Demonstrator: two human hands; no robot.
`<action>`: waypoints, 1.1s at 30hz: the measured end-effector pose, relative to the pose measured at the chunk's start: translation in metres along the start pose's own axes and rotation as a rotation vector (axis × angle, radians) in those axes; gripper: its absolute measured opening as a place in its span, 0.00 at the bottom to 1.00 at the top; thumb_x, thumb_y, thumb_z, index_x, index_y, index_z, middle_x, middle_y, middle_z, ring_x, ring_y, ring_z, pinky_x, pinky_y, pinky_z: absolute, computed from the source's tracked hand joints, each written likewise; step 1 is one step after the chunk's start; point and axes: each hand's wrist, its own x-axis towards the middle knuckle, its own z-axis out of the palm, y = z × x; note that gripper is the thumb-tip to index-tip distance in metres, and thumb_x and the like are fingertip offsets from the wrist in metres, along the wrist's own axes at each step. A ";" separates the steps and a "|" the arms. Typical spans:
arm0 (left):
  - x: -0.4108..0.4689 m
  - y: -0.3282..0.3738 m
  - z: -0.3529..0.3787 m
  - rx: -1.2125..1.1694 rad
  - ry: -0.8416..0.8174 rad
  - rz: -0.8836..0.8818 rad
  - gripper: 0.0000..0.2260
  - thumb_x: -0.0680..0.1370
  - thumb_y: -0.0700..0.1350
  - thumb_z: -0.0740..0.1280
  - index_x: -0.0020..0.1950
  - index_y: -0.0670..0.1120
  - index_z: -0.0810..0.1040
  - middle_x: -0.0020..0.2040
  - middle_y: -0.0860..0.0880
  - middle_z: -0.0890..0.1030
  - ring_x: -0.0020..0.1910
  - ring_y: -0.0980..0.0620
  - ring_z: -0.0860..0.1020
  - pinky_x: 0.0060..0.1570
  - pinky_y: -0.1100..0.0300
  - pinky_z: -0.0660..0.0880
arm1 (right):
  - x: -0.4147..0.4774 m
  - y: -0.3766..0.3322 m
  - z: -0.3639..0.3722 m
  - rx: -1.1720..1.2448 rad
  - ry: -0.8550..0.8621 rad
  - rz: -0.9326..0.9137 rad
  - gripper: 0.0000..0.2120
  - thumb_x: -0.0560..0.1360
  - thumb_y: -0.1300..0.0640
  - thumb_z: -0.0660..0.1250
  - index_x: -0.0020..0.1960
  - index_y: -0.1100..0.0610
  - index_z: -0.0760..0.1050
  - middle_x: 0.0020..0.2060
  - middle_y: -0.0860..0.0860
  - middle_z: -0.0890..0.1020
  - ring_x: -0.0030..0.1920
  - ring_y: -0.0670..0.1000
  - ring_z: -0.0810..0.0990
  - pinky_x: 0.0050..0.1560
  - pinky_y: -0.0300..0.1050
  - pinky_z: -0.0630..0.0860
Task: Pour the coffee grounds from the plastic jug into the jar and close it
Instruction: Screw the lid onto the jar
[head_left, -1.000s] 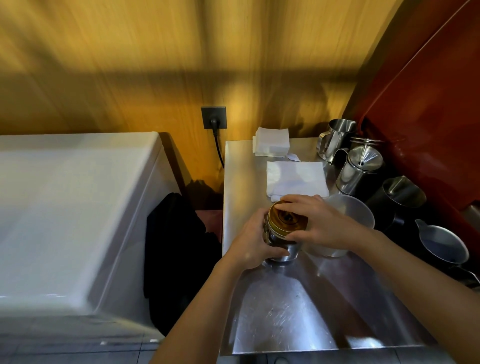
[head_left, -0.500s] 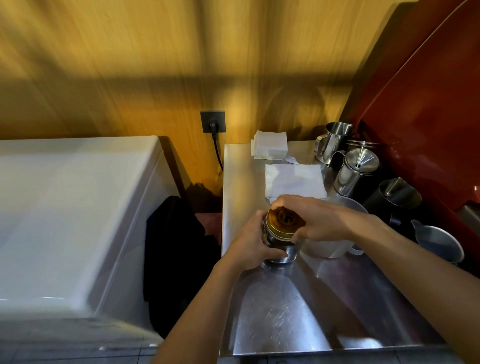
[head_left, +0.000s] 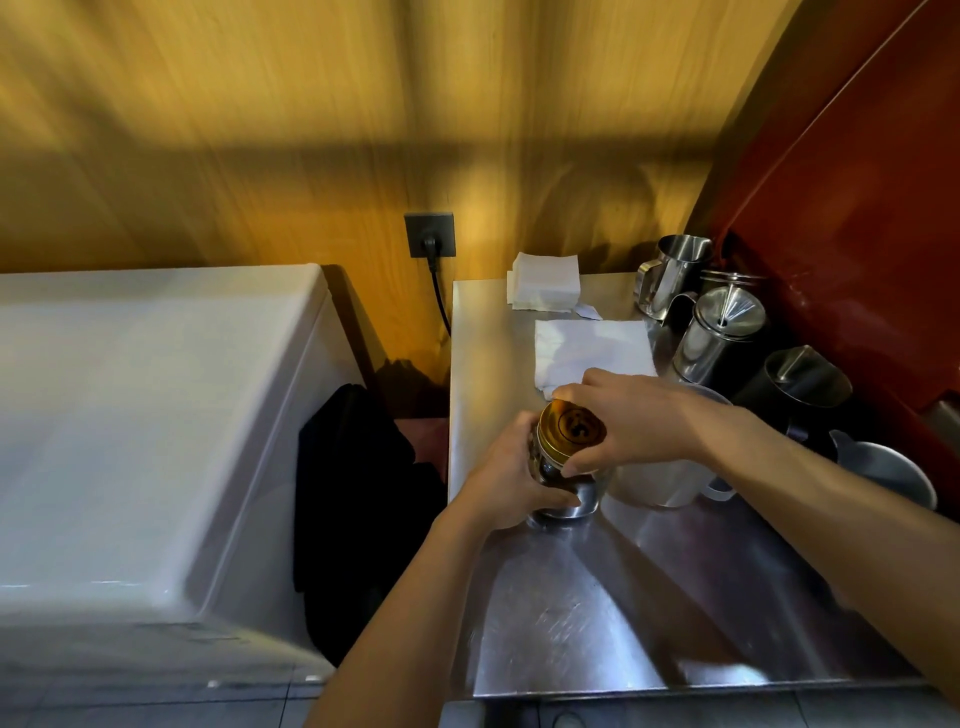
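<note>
Left grip (head_left: 506, 480) wrapped round squat glass jar (head_left: 563, 488); right grip (head_left: 631, 421) pinching round amber lid (head_left: 571, 431), on scuffed steel counter (head_left: 597, 613).

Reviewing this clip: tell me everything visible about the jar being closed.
The shiny, dark-sided jar stands upright on the steel counter, beside a translucent plastic jug. Its round gold lid with a dark emblem sits on top. The left hand wraps the body; the right hand grips the lid's rim.

Head view: worn on the head, looking forward and steeply down.
Nearness: close over the brushed steel counter (head_left: 597, 613).
Shared: single view only.
</note>
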 end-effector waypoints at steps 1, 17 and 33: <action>0.000 0.000 0.000 0.001 -0.001 0.001 0.36 0.61 0.46 0.81 0.63 0.54 0.65 0.58 0.53 0.75 0.58 0.54 0.73 0.58 0.52 0.74 | 0.000 0.000 0.001 0.005 0.001 -0.002 0.38 0.65 0.34 0.67 0.68 0.49 0.60 0.55 0.50 0.72 0.52 0.52 0.74 0.51 0.49 0.75; 0.001 -0.001 0.003 -0.007 0.023 -0.009 0.39 0.60 0.46 0.82 0.63 0.58 0.63 0.59 0.54 0.74 0.60 0.54 0.73 0.60 0.53 0.73 | 0.001 -0.009 -0.022 0.063 -0.204 -0.205 0.28 0.66 0.62 0.72 0.63 0.49 0.67 0.57 0.50 0.75 0.55 0.51 0.73 0.55 0.51 0.74; -0.001 0.002 0.000 -0.069 -0.049 0.018 0.38 0.61 0.41 0.81 0.64 0.56 0.65 0.57 0.55 0.76 0.58 0.57 0.74 0.54 0.67 0.72 | -0.004 -0.011 -0.019 -0.040 -0.126 -0.093 0.37 0.64 0.37 0.70 0.67 0.43 0.58 0.58 0.51 0.69 0.53 0.54 0.73 0.49 0.48 0.74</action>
